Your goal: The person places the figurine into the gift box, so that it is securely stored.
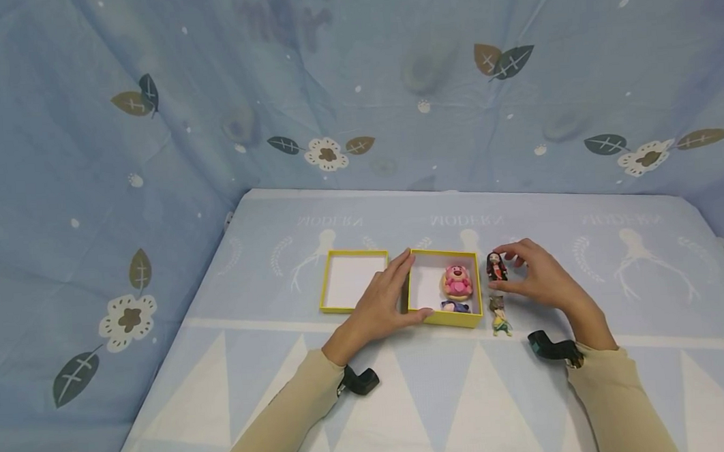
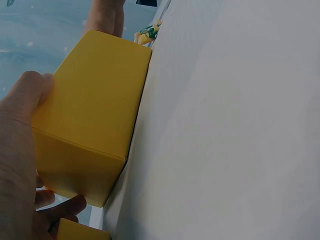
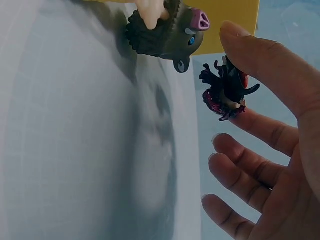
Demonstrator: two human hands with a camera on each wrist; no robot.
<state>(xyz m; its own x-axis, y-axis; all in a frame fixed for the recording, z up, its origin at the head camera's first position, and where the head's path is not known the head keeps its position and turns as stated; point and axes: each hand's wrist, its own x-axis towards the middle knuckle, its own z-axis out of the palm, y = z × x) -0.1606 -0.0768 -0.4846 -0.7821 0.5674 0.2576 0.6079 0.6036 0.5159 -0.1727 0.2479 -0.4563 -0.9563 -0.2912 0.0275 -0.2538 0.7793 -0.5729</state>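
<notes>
My left hand (image 1: 378, 303) holds an open yellow box (image 1: 449, 319) at its left side, thumb on the front wall (image 2: 95, 90) and fingers toward the back left corner. Inside the box sit a pink bear figurine (image 1: 458, 282) and a dark blue-purple figurine (image 1: 455, 307), partly hidden by the front wall. Just right of the box, my right hand (image 1: 539, 279) pinches a figurine with long black hair and red clothing (image 1: 496, 267) between thumb and index finger; its other fingers are spread. Nearer to me lies a boar-headed figurine (image 1: 499, 316), its grey head (image 3: 167, 35) large in the right wrist view.
Left of the box lies a shallow white tray-like lid (image 1: 352, 278) with a yellow rim. All of it rests on a table (image 1: 272, 381) with a pale blue and white patterned cover. Blue printed cloth (image 1: 354, 69) hangs behind and at the left.
</notes>
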